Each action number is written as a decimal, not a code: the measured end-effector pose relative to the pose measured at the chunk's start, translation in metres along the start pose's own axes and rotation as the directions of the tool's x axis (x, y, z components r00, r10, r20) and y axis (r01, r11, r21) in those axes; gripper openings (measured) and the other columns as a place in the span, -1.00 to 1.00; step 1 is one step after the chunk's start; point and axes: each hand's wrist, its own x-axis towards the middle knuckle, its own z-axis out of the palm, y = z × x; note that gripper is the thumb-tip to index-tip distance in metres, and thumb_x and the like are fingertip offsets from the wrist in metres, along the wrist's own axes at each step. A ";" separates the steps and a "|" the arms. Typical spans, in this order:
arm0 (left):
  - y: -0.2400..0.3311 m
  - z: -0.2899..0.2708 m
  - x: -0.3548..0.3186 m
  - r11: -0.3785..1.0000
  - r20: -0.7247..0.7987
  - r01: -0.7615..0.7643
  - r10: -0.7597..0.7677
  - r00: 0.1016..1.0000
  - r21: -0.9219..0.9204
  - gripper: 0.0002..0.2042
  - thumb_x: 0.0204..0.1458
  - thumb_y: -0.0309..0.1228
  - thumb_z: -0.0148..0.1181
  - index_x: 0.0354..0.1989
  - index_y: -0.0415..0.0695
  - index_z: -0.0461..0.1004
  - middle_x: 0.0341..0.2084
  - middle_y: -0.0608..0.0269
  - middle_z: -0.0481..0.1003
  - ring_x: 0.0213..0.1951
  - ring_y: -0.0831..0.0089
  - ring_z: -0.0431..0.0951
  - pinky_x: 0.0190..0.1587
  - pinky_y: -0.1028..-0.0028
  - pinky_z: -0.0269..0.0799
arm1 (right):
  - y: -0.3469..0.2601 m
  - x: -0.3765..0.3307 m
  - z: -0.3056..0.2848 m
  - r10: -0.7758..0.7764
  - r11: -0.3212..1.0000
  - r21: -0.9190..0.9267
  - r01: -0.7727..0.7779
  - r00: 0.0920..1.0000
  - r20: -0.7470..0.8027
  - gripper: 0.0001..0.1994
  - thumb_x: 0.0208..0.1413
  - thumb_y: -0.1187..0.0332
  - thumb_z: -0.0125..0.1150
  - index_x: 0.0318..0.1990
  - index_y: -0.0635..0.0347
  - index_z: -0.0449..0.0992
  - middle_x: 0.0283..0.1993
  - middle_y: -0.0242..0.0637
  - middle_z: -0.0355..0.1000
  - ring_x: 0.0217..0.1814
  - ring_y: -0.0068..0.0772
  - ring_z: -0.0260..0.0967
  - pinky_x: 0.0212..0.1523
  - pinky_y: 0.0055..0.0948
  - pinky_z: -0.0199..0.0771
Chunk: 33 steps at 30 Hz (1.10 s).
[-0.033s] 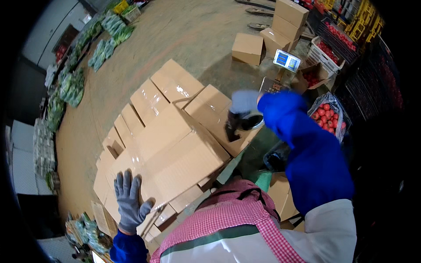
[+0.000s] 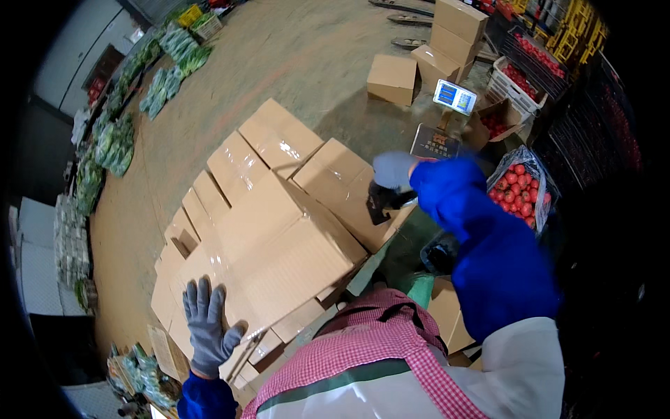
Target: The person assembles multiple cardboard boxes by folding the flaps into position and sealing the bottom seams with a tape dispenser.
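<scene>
Right grip (image 2: 394,170) on one tape dispenser (image 2: 377,207), left grip (image 2: 206,328) on one carton (image 2: 279,237)

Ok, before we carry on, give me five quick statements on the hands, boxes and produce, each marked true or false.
1. The left hand lies with extended fingers on the cardboard boxes. True.
2. The right hand is bare. False: the right hand wears a grey glove.
3. The right hand holds a dark tool. True.
4. The apron is plain yellow. False: the apron is pink-and-white checked.
5. The bag beside the right sleeve holds green cabbages. False: the bag holds round red tomatoes.
</scene>
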 end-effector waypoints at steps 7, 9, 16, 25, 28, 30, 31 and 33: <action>0.005 -0.001 0.002 0.999 0.011 0.019 -0.018 1.000 -0.044 -0.26 0.09 0.18 -0.08 0.34 -0.06 0.09 0.36 0.02 -0.02 0.39 0.00 -0.13 0.36 0.05 -0.24 | -0.043 -0.008 0.104 0.606 0.767 0.348 -0.538 0.786 -0.119 -0.58 0.06 0.04 0.09 -0.16 0.24 0.55 -0.19 0.05 0.49 -0.15 0.02 0.46 -0.12 -0.23 0.44; 0.008 -0.004 0.005 0.999 0.015 0.014 -0.013 1.000 -0.049 -0.26 0.09 0.18 -0.08 0.34 -0.07 0.09 0.36 0.02 -0.02 0.39 0.00 -0.13 0.35 0.04 -0.23 | -0.053 0.000 0.128 0.535 0.808 0.478 -0.345 0.771 -0.347 -0.57 0.08 0.08 0.11 -0.04 0.23 0.47 -0.07 0.06 0.45 -0.09 -0.01 0.45 -0.07 -0.27 0.43; 0.033 -0.017 0.037 0.995 -0.009 -0.081 0.080 0.997 -0.065 -0.19 0.06 0.16 0.00 0.28 -0.30 0.11 0.25 -0.24 0.13 0.32 -0.15 0.02 0.33 0.01 -0.14 | -0.141 0.001 -0.007 0.207 0.366 0.769 0.523 0.760 -0.616 -0.37 0.17 0.05 0.08 0.26 0.31 0.16 0.33 0.05 0.09 0.41 -0.10 -0.01 0.33 -0.26 0.01; 0.069 -0.008 0.106 0.975 0.059 -0.200 0.206 0.977 -0.094 -0.13 0.02 0.24 -0.04 0.35 -0.19 0.02 0.35 -0.12 -0.04 0.39 -0.06 -0.18 0.36 0.02 -0.39 | -0.151 0.022 0.041 0.125 0.201 0.912 0.358 0.914 -0.386 -0.34 0.30 0.02 -0.22 0.36 0.35 -0.08 0.45 0.03 -0.18 0.52 -0.14 -0.33 0.44 -0.36 -0.32; 0.071 -0.006 0.106 0.974 0.033 -0.210 0.213 0.976 -0.083 -0.15 0.05 0.24 -0.08 0.36 -0.17 0.02 0.35 -0.07 -0.04 0.40 0.00 -0.17 0.36 0.05 -0.39 | -0.127 0.039 0.114 0.182 0.276 0.914 0.296 0.918 -0.352 -0.41 0.30 0.06 -0.21 0.30 0.37 0.06 0.39 0.02 -0.04 0.47 -0.13 -0.17 0.41 -0.37 -0.19; 0.072 -0.006 0.107 0.976 0.028 -0.208 0.211 0.977 -0.069 -0.16 0.06 0.25 -0.12 0.35 -0.18 0.05 0.35 -0.06 -0.03 0.40 0.02 -0.15 0.37 0.07 -0.36 | -0.109 0.033 0.150 0.201 0.448 0.844 0.295 0.887 -0.416 -0.44 0.27 0.05 -0.14 0.22 0.36 0.23 0.28 0.06 0.19 0.38 -0.10 0.07 0.35 -0.34 0.00; 0.072 -0.006 0.107 0.974 0.012 -0.213 0.215 0.977 -0.082 -0.18 0.06 0.23 -0.09 0.33 -0.18 0.08 0.34 -0.06 0.00 0.39 0.02 -0.13 0.37 0.07 -0.34 | -0.103 0.033 0.154 0.222 0.568 0.814 0.122 0.930 -0.294 -0.46 0.24 0.05 -0.10 0.17 0.34 0.29 0.19 0.06 0.27 0.29 -0.09 0.16 0.29 -0.31 0.09; 0.073 -0.005 0.109 0.970 -0.023 -0.218 0.217 0.976 -0.111 -0.21 0.06 0.20 -0.05 0.31 -0.19 0.14 0.32 -0.05 0.07 0.38 0.01 -0.08 0.36 0.08 -0.28 | -0.086 0.038 0.153 0.314 0.745 0.630 -0.219 0.948 -0.042 -0.50 0.18 0.05 -0.04 0.07 0.31 0.41 0.00 0.06 0.44 0.11 -0.06 0.36 0.17 -0.25 0.25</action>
